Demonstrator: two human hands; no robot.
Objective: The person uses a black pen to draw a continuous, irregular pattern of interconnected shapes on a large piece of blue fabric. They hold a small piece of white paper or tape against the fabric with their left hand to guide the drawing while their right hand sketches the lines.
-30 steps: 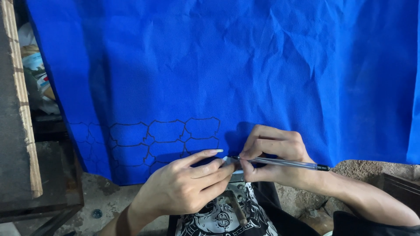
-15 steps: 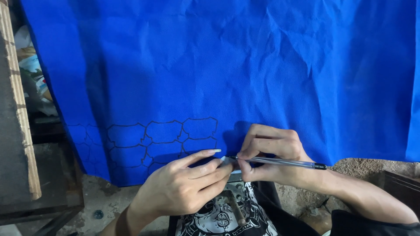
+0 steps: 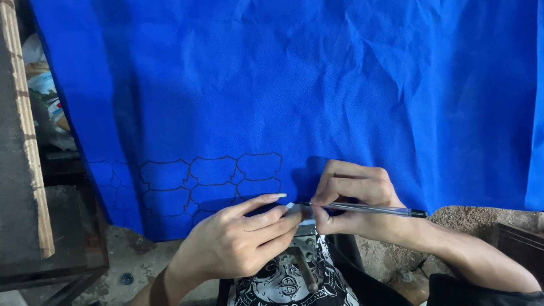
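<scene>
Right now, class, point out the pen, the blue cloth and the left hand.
pen (image 3: 374, 209): head view, middle of its clear barrel.
blue cloth (image 3: 294, 85): head view, bare creased middle.
left hand (image 3: 232, 243): head view, back of the hand.

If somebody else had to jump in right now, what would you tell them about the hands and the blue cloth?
Left hand: fingers stretched out, pinching a small white piece by the pen's tip.
Right hand: holds a clear pen level, tip pointing left.
Blue cloth: spread wide in front, wrinkled.
Done: a patch of black outlined shapes drawn at the cloth's lower left.
Left: most of the cloth is bare, with no outlines.
</scene>
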